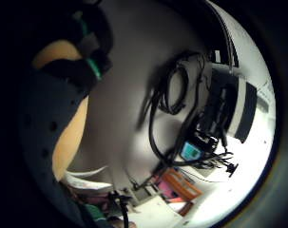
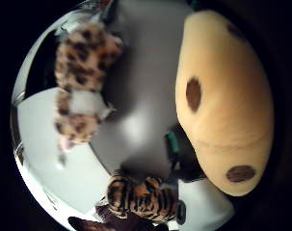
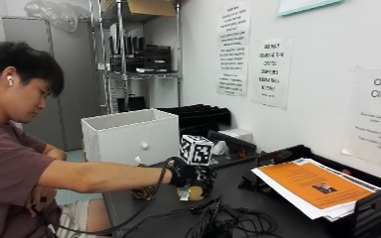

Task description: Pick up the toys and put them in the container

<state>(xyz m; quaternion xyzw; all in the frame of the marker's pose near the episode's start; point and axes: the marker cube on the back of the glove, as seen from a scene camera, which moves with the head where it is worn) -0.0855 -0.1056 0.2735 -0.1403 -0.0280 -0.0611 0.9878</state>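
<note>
A person seated at a dark grey table (image 3: 243,198) extends the black-gloved right hand (image 3: 189,177) over the tabletop, fingers curled down around a tan plush toy with dark brown spots (image 3: 192,192), which sits under the palm at table level. In the thumb-side palm view the same tan plush toy (image 2: 222,101) fills much of the frame, close against the palm. That view also shows 2 further toys on the grey surface: a leopard-spotted plush toy with a white belly (image 2: 80,82) and an orange plush toy with black tiger stripes (image 2: 140,195), well apart from each other. An open-topped white box-shaped container (image 3: 131,136) with 1 small round knob on its front stands on the table just behind the forearm. A tangle of black cables (image 3: 223,223) lies on the table in front of the hand. To the right, a black paper tray (image 3: 369,208) holds a stack of sheets topped by an orange sheet (image 3: 309,183). The white wall (image 3: 322,64) behind the table carries several printed notices, and a metal shelving rack (image 3: 138,54) stands in the far corner of the room.
</note>
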